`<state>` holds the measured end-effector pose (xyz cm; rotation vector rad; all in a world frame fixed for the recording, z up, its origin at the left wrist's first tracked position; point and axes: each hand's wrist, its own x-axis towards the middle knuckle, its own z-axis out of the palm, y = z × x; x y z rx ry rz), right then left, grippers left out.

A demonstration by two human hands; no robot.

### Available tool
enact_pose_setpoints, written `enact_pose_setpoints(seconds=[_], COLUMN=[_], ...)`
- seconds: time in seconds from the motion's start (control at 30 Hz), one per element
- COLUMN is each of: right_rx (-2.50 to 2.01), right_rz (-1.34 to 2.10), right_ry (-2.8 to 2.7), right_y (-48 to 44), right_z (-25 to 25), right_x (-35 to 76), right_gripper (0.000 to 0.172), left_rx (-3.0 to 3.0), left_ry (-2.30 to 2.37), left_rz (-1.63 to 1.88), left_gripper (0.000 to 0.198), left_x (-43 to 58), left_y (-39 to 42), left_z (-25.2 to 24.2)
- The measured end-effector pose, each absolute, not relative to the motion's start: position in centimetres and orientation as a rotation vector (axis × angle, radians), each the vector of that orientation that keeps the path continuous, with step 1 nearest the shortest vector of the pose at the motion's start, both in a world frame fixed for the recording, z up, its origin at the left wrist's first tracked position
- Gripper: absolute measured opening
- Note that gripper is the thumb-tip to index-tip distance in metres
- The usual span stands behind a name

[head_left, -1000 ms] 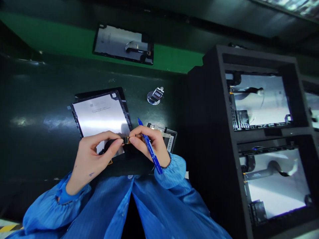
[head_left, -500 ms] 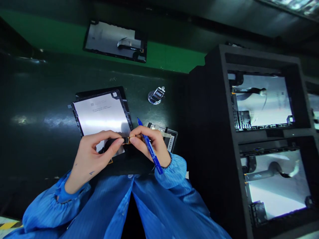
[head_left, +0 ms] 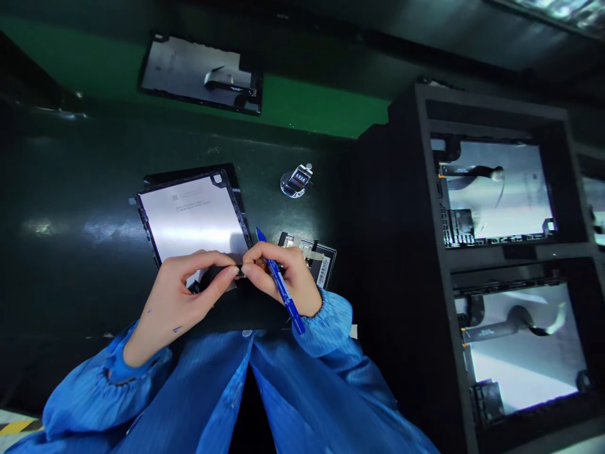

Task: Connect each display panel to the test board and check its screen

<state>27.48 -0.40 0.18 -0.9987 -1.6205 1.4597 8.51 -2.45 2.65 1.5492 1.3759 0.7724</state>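
Fingers of the left hand point(head_left: 177, 296) and pen-carrying right hand point(head_left: 302, 284) pinch a dark ribbon point(head_left: 241, 270) by the display panel's point(head_left: 189, 217) near edge; uneven tugging could crease it.

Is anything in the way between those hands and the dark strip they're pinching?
Nothing visible is: the left hand and right hand both pinch the dark strip. The blue pen is tucked in the right hand, not in between.
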Motion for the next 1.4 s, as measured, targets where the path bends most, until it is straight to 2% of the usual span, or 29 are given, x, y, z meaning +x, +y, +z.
enact_pose_setpoints(seconds=[0.27,0.33,0.4,0.47,0.53,0.67,0.73,0.97,1.27,1.4], right_rx=[-1.068,-1.154,-1.204,-1.197,-1.199,-1.24,-1.277,-1.332,-1.244,-1.305], right_rz=[1.216,1.034,0.799,0.657,0.748,1.322,1.408,1.145,1.072,1.089], right_ry=[-1.718,-1.588,-1.333,-1.128,-1.15,-1.365,-1.406,-1.747,-1.819,-1.63], right_y=[-0.8,-1.5,-2.5,-3.7,-4.8,-5.6,-5.4,-5.3,-5.5,-5.5], right_z=[0.0,0.6,1.4,1.9,1.7,-0.8,-2.3,-4.0,-4.2,-4.5], right_x=[27.2,27.5,27.7,27.7,27.1,24.5,23.0,20.7,20.5,21.0], right_gripper=[0.013,0.024,0.035,0.03,0.021,0.034,0.036,0.037,0.035,0.037], left_rx=[1.628,1.658,1.625,1.532,1.449,1.416,1.427,1.448,1.432,1.412], left_ry=[1.454,1.681,2.024,2.256,2.249,2.147,2.152,2.119,2.131,2.131], left_rz=[0.82,0.884,0.736,0.378,0.119,0.126,0.138,0.224,0.252,0.271], left_gripper=[0.014,0.026,0.035,0.033,0.031,0.033,0.033,0.033,0.032,0.032], left_x=[7.4,5.9,4.2,2.9,2.3,2.5,2.5,1.8,2.3,2.0], left_y=[-2.9,-3.6,-4.6,-5.8,-6.7,-6.9,-6.7,-6.7,-6.9,-6.8], left_z=[2.5,2.4,2.1,1.6,1.0,0.0,-0.3,-0.7,-0.9,-0.8])
